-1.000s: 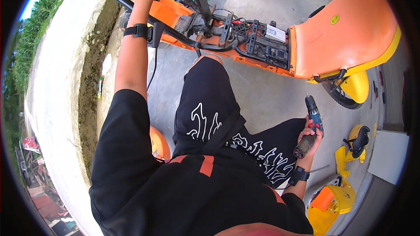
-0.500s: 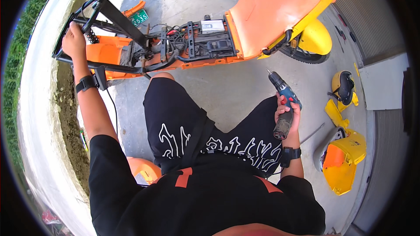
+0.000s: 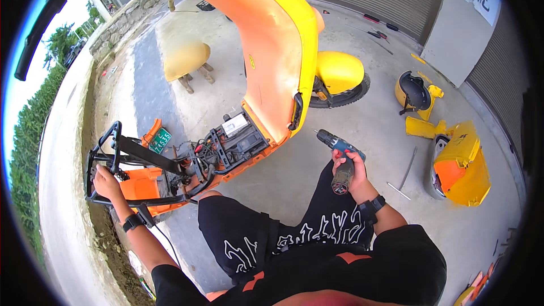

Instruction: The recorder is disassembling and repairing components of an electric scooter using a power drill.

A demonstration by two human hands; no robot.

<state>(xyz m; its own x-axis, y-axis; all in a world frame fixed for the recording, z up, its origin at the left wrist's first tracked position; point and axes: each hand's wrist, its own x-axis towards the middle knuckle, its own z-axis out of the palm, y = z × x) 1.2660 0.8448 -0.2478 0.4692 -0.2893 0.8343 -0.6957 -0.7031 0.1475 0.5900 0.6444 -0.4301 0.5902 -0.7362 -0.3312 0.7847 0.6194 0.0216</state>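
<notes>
At the left, my left hand (image 3: 107,186) is closed round the black tubular rear frame (image 3: 117,146) of a partly stripped scooter (image 3: 272,73). My right hand (image 3: 357,177) grips a blue and black cordless drill (image 3: 339,143) above my right thigh. Its bit points forward and left, apart from the scooter. Wires, black brackets and a silver box (image 3: 234,125) lie exposed in the scooter's middle. An orange panel (image 3: 139,185) shows inside the rear frame, near my left hand.
Beyond the scooter stands a low wooden stool (image 3: 187,62). On the concrete at right lie a yellow helmet (image 3: 413,92), yellow and orange body panels (image 3: 463,173) and a T-handle wrench (image 3: 408,171). Hand tools (image 3: 378,35) lie by the shutter. A green plate (image 3: 160,140) sits behind the frame.
The view has swung up and to the right, so the scooter's front, the stool and the shutter show more. Both hands keep their holds on the frame and the drill.
</notes>
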